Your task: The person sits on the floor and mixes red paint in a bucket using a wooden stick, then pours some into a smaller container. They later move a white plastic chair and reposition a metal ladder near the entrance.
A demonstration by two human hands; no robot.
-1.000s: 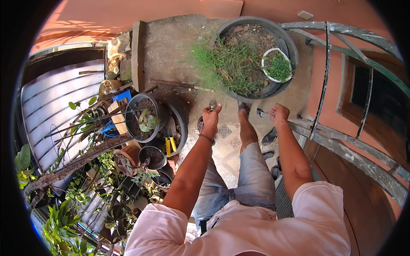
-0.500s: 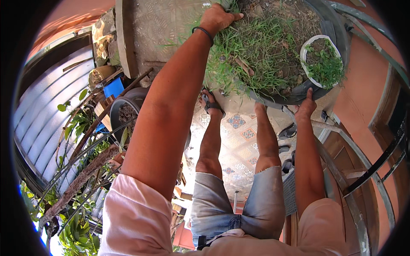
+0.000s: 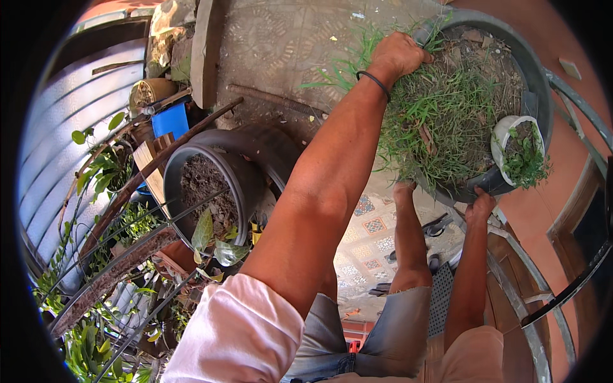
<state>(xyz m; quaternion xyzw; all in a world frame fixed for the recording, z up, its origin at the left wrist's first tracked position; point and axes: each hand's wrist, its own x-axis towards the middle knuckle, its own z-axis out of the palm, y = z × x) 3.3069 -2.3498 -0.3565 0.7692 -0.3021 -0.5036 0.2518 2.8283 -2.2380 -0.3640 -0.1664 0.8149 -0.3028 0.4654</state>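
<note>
A wide black tub (image 3: 535, 57) full of soil and long green grass (image 3: 440, 115) is at the upper right. My left hand (image 3: 401, 54) is closed over its left rim, with a dark band round the wrist. At the near rim my right hand (image 3: 480, 207) grips the tub from below, its thumb up against the wall. A small white pot (image 3: 500, 143) with a leafy green plant (image 3: 525, 153) stands inside the tub by the right edge, tilted outward. The tub's underside is hidden.
To the left stands a dark round pot (image 3: 239, 191) of soil, beside a rusty bar (image 3: 121, 281) and leafy plants. Green-grey metal railing (image 3: 533, 268) runs along the right near a pink wall (image 3: 543, 217). Sandals (image 3: 435, 225) lie on the patterned tile floor (image 3: 367, 246).
The tub and both my hands have shifted right and slightly down in the picture, and the view has moved too. More of the dark pot at left now shows. Both hands keep their hold.
</note>
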